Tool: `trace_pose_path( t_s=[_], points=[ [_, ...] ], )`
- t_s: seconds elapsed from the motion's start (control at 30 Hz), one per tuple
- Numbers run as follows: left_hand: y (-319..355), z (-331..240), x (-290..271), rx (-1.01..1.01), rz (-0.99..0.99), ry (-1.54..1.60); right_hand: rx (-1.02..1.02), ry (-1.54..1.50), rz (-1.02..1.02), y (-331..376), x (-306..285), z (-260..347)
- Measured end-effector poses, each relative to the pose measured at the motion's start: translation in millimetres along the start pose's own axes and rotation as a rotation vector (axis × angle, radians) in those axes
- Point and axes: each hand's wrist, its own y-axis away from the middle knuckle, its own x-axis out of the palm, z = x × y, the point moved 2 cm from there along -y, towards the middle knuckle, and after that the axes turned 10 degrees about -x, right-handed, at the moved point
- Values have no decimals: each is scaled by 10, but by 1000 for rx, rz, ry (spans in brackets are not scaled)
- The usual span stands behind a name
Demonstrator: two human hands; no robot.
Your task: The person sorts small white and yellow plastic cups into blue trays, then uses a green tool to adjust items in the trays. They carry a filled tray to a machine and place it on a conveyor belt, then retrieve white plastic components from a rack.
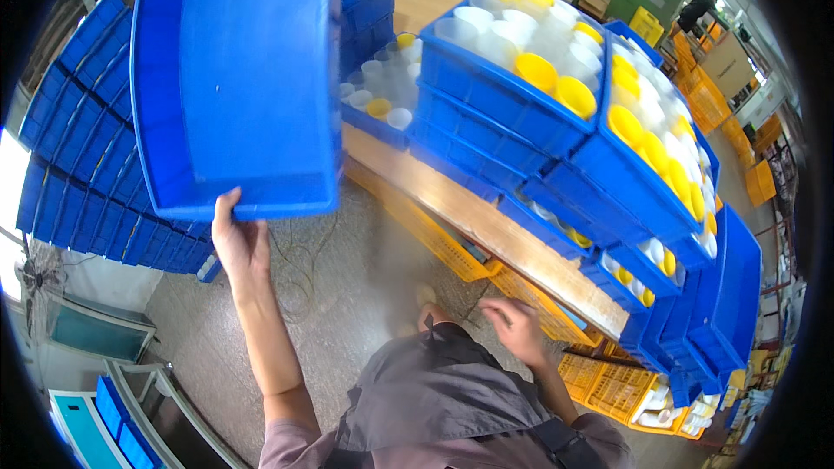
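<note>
The left hand grips the lower rim of one empty blue bin, lifted above it, fingers curled over the edge. The right hand hangs free, fingers loosely bent, holding nothing, just beside the wooden table. Up past the right hand stand stacked blue crates; two top ones show yellow and white cups, too many to count.
</note>
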Motion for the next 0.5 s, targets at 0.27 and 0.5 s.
trace_pose_path(
  t_s=[0.27, 0.5],
  points=[
    [-1624, 160, 2158, -93, 400, 83, -216, 49, 182, -1574, 960, -637],
    [-2843, 882, 3823, -402, 745, 63, -173, -41, 318, -2464, 1206, -896]
  ],
)
